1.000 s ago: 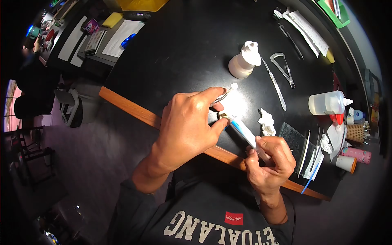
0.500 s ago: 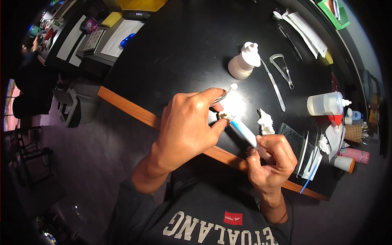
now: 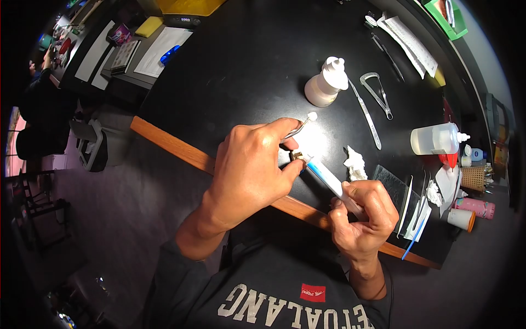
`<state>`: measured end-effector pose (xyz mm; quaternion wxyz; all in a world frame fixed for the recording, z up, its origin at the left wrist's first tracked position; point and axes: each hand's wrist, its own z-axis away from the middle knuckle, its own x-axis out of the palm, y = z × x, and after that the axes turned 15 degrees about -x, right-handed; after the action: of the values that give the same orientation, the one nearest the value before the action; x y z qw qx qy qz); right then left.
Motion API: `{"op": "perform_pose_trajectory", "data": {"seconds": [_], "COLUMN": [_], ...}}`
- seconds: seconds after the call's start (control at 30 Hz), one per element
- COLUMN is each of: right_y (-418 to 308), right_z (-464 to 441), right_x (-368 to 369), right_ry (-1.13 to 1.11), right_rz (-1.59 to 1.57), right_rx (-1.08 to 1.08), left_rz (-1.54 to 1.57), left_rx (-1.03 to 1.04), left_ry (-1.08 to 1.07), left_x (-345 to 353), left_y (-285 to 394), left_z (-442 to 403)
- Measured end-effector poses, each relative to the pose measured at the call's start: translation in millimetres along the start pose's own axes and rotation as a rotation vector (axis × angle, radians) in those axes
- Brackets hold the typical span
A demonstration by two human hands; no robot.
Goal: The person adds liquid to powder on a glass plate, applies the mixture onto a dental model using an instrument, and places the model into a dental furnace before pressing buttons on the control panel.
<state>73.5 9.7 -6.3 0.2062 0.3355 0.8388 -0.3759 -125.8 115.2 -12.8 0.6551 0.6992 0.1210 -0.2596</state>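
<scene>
- Presently, both hands and their held items match the earlier frame; only the view shifts slightly. A co-worker's arm, far left of the white bottle, shows more clearly.
- Left hand: on the wearer's side of the white bottle; fingers and thumb curled around a curved metal tool with a white tip, the thumb at a small brass-coloured part.
- Right hand: thumb and forefinger pinch the near end of a blue-and-white tube. Its far end lies beside the brass-coloured part, below the white bottle.
- Surface: black table with wooden edge. Scalpel-like tool and caliper lie right of the white bottle; crumpled tissue lies below it; clear bottle lies well right.
- Room: a chair stands well left of the white bottle.
- Obscured: fingers cover part of the curved metal tool; contact between tube and brass-coloured part is unclear; the co-worker is dark and blurred.
</scene>
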Motion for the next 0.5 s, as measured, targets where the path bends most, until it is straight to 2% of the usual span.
{"op": "perform_pose_trajectory", "data": {"seconds": [0.5], "right_y": [-9.5], "right_z": [-7.8], "right_x": [-9.3], "right_ry": [-0.028], "right_rz": [0.038], "right_rx": [0.007], "left_rz": [-0.004], "left_rx": [-0.028], "left_ry": [-0.011], "left_x": [0.3], "left_y": [0.7], "left_z": [0.8]}}
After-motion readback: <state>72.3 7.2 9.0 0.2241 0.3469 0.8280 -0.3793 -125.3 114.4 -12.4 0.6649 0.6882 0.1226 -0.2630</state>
